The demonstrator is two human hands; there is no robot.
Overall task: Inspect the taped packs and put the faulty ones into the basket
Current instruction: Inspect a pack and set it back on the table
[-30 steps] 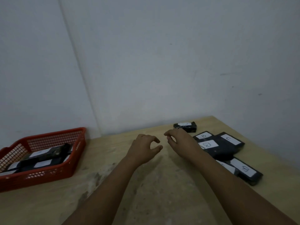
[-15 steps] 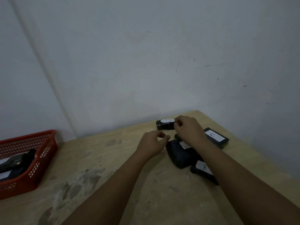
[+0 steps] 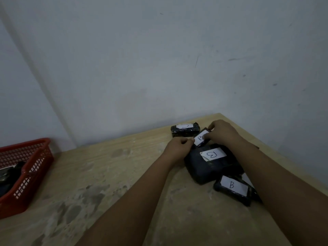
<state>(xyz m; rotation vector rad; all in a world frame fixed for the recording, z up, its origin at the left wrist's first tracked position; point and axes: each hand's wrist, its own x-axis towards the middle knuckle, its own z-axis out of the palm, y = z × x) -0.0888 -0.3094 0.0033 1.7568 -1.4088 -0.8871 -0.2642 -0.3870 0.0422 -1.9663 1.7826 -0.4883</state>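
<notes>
step: picking up one taped pack for inspection, judging by both hands on it; no verdict possible yet.
held pack (image 3: 201, 138): small, black-wrapped, white label reading "P" or similar. Near the table's far right corner, tilted, lower end on or just above the big pack; contact not clear.
right hand (image 3: 222, 132): fingers curled over the pack's far/right end, gripping it.
left hand (image 3: 178, 148): fingertips pinching the pack's near-left corner, rest of the fingers curled.
other packs: far pack (image 3: 185, 130) by the table's back edge, label up; big pack (image 3: 212, 163) just nearer than the held one, label "B" upside down; pack "B" (image 3: 233, 189) by the right edge, partly under the right forearm, lying on another pack I can't make out.
basket (image 3: 29, 172): red mesh, at the left edge, well apart from the pile. Dark items already inside, blurred.
table (image 3: 110, 183): pale wood, stained patches in the middle.
handling (judgement): likely light and fairly stiff; glossy tape wrap probably slippery. Grip by the short ends or long edges, not the paper label, which could peel. Keep two hands while turning it to check seams.
risk: lifting may drag the big pack underneath.
</notes>
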